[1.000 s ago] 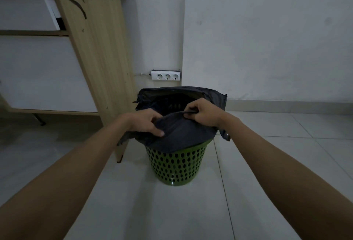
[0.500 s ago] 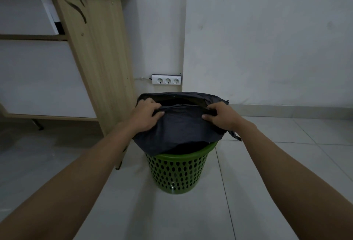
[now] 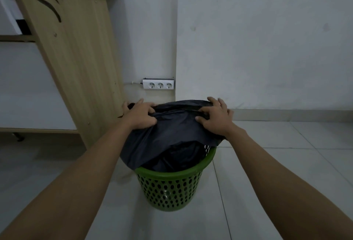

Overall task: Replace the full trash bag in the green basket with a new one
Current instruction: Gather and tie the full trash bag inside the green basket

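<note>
A green perforated basket (image 3: 172,190) stands on the tiled floor in front of me. A black trash bag (image 3: 172,136) sits in it, its upper part raised above the near rim and bulging toward me. My left hand (image 3: 140,114) grips the bag's top edge on the left. On the right, my right hand (image 3: 215,118) grips the same edge, fingers spread over the plastic. The bag's mouth is pulled nearly flat between both hands. The bag's contents are hidden.
A light wooden desk side panel (image 3: 76,58) leans close on the basket's left. A white triple power strip (image 3: 158,85) is fixed low on the wall behind. Pale floor tiles (image 3: 277,163) extend to the right and toward me.
Both hands have moved apart and farther back along the bag's rim. The bag's near side has come off the basket rim and risen, exposing the green edge.
</note>
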